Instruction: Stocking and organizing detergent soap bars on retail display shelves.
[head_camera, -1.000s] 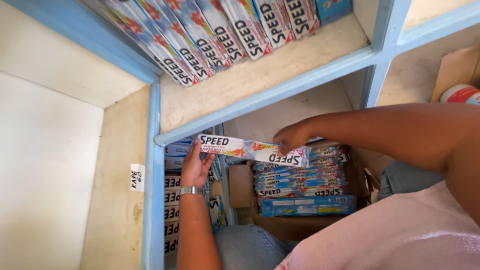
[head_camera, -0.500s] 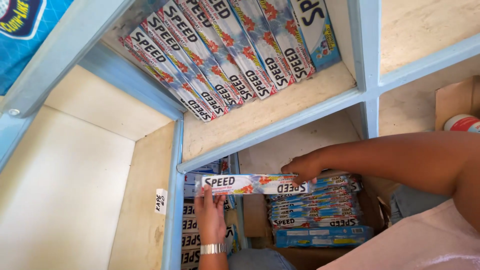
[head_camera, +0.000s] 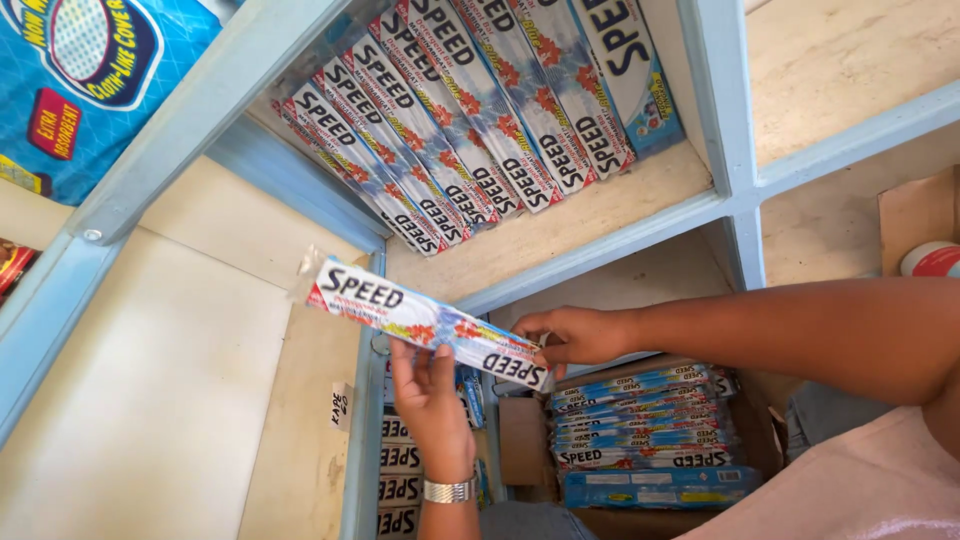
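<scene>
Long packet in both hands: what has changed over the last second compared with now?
The long packet has been lifted from in front of the carton and tilted, its left end now raised toward the shelf edge. The left hand supports it from below; the right hand keeps its grip on the right end. The row of packets on the shelf and the stack in the carton are unchanged.
</scene>
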